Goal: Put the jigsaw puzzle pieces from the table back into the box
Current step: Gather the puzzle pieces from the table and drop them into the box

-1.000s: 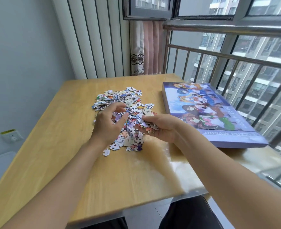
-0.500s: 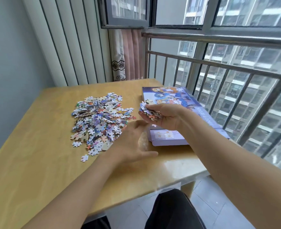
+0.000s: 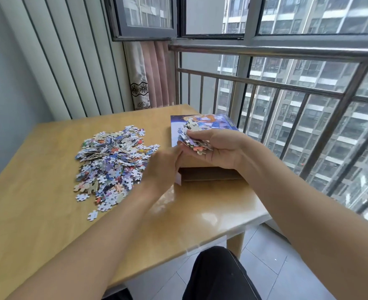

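Since a second ago, the right hand (image 3: 217,148) has carried a cupped handful of pieces (image 3: 192,140) from the pile (image 3: 111,161) over the box (image 3: 209,169), whose near flap the left hand (image 3: 163,167) has pulled open; its grip is blurred. Most pieces remain heaped on the table (image 3: 38,191), beside a railed window (image 3: 287,87).

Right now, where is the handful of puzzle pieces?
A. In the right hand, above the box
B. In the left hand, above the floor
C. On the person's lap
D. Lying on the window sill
A: the right hand cups a bunch of puzzle pieces over the box, while the left hand is at the box's near end.
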